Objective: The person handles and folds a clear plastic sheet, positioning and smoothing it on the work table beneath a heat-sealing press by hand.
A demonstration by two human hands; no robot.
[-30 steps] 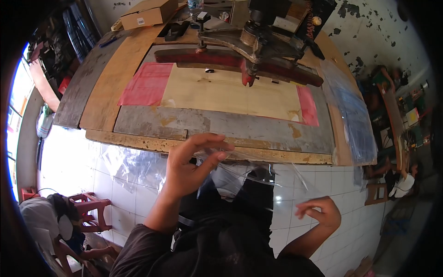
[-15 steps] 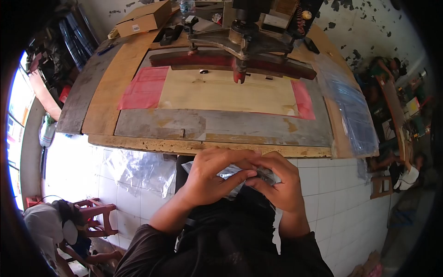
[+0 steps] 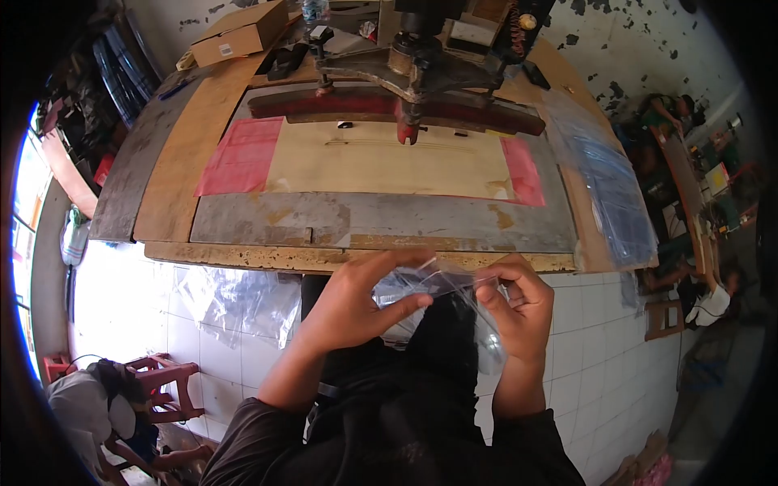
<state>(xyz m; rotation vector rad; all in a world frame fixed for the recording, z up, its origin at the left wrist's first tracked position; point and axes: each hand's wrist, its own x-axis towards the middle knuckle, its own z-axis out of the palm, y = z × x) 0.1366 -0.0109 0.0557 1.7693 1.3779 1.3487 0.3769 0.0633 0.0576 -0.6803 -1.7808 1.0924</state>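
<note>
- Film point(image 3: 455, 281), thin and clear, is stretched between the two hands in the head view, in front of the workbench's near edge point(image 3: 243, 255) and above the person's lap; its lower part hangs toward the right forearm.
- Right hand point(image 3: 525, 312): grasping the film, pinching it between thumb and curled fingers.
- Left hand point(image 3: 352, 306): curved, thumb and forefinger apart, fingertips beside the film's other end; I cannot tell whether the hidden fingers grip it.
- Beyond the hands, a grey plate point(image 3: 267, 219) lies on the bench, bearing a cream sheet point(image 3: 381, 170) flanked by a wide pink patch point(image 3: 239, 158) at left and a narrower pink strip point(image 3: 524, 172) at right.
- Over the sheet's far part stands a red bar point(image 3: 324, 105) under a dark metal frame point(image 3: 369, 71).
- Bluish clear plastic point(image 3: 608, 198) lies along the bench's right side; crumpled clear plastic point(image 3: 243, 304) hangs below the front edge at left.
- At the far left corner sits a cardboard box point(image 3: 241, 34).
- White tiles point(image 3: 583, 348) cover the floor; a red stool point(image 3: 166, 389) stands at lower left, near another person point(image 3: 85, 397).
</note>
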